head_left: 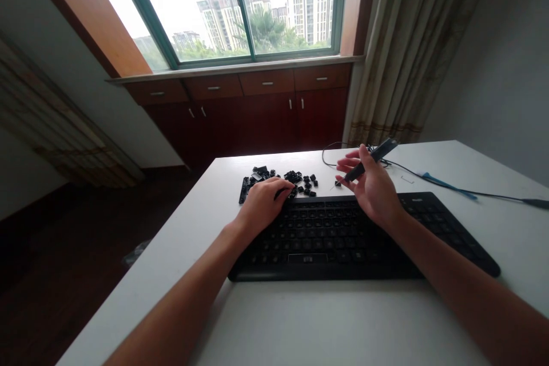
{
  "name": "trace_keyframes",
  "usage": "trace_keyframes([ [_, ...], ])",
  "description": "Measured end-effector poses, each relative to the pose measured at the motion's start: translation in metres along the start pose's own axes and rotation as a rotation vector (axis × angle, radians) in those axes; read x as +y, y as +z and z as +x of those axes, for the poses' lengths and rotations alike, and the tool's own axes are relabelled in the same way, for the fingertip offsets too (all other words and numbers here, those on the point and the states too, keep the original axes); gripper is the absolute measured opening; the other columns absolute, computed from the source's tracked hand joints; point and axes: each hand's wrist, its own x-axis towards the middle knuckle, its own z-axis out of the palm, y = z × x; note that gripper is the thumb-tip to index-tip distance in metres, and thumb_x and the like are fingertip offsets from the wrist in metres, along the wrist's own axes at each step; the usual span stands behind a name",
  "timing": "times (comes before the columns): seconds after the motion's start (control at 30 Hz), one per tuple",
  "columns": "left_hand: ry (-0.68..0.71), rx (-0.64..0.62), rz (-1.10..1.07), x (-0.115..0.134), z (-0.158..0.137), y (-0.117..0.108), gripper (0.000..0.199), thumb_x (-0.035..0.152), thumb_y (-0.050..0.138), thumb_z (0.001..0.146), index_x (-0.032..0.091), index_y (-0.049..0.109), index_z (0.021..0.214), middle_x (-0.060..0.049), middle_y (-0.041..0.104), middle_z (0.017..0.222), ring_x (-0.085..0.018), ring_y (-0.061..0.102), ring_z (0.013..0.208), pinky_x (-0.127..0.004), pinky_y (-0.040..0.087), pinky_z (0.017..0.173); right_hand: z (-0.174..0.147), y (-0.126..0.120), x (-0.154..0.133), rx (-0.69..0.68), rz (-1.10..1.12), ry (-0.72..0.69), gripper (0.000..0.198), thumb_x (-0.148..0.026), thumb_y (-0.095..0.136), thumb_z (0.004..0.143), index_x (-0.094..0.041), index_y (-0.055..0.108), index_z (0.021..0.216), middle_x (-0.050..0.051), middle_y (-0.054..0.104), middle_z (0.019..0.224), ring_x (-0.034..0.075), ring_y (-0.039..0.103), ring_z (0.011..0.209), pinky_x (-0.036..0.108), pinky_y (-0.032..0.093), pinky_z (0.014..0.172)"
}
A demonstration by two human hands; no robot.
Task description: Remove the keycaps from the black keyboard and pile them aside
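The left hand [262, 199] reaches palm-down over the far left edge of the black keyboard [307, 234] on the counter [334, 320], fingers bent beside loose keycaps [307, 185] – whether gripping one, I cannot tell. The right hand [376, 190], turned sideways above the keyboard, has partly spread fingers – thumb pressing a dark tool [384, 151].

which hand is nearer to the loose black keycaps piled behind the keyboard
Left. The left hand is at the near side of the piled keycaps; the right hand is off to their right, above the keyboard.
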Motion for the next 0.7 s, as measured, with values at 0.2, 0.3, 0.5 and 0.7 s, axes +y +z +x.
trace_keyframes([
  [0.2, 0.027, 0.018, -0.004, 0.015, 0.001, -0.003, 0.018, 0.026, 0.056, 0.101, 0.024, 0.073, 0.108, -0.003, 0.074, 0.113, -0.021, 0.071, 0.101, -0.040, 0.056, 0.095, -0.007, 0.004, 0.003, -0.101, 0.047, 0.018, 0.034, -0.054, 0.080, 0.080, -0.026, 0.071, 0.096, -0.001, 0.073, 0.080, 0.018, 0.068, 0.078, 0.033, 0.057, 0.075],
  [0.3, 0.114, -0.028, -0.043, 0.026, -0.007, -0.009, 0.021, 0.024, 0.054, 0.102, 0.023, 0.069, 0.116, -0.005, 0.072, 0.118, -0.021, 0.069, 0.106, -0.040, 0.056, 0.096, -0.010, 0.007, 0.001, -0.103, 0.094, 0.045, 0.026, -0.049, 0.079, 0.081, -0.028, 0.072, 0.095, -0.002, 0.073, 0.080, 0.018, 0.069, 0.080, 0.033, 0.056, 0.078],
  [0.5, 0.244, -0.114, -0.100, 0.029, -0.038, -0.019, 0.023, 0.021, 0.054, 0.102, 0.022, 0.066, 0.122, -0.006, 0.070, 0.120, -0.022, 0.064, 0.110, -0.041, 0.054, 0.098, -0.019, 0.014, 0.002, -0.183, 0.098, 0.087, 0.032, -0.057, 0.060, 0.095, -0.029, 0.073, 0.107, 0.004, 0.074, 0.116, 0.025, 0.062, 0.120, 0.041, 0.055, 0.093],
  [0.7, 0.185, -0.074, -0.144, 0.031, -0.048, -0.028, 0.022, 0.022, 0.052, 0.104, 0.020, 0.064, 0.122, -0.006, 0.069, 0.117, -0.021, 0.063, 0.103, -0.039, 0.053, 0.094, -0.033, 0.026, 0.011, -0.193, 0.105, 0.125, 0.027, -0.045, 0.065, 0.095, -0.024, 0.072, 0.112, 0.007, 0.074, 0.108, 0.023, 0.067, 0.105, 0.038, 0.056, 0.090],
])
